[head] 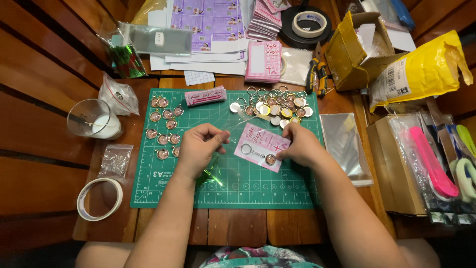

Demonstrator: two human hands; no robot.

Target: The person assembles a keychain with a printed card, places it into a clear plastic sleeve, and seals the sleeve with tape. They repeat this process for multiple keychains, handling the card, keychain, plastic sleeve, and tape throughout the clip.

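Inside clear sleeve (pixel 233 130), pink card (pixel 261 147)

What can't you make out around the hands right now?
- Clear bag: see-through, edges lost against the mat, head view.
- Left hand fingertips: curled under.
- Card right edge: under the right hand.
- Charm picture: too small.
- Right-side tools: cut off by the frame.

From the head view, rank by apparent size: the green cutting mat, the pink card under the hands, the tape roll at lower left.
1. Green cutting mat, by far the largest.
2. Tape roll.
3. Pink card. It looks close to the roll in size and the right hand partly covers it, so this order is unsure.
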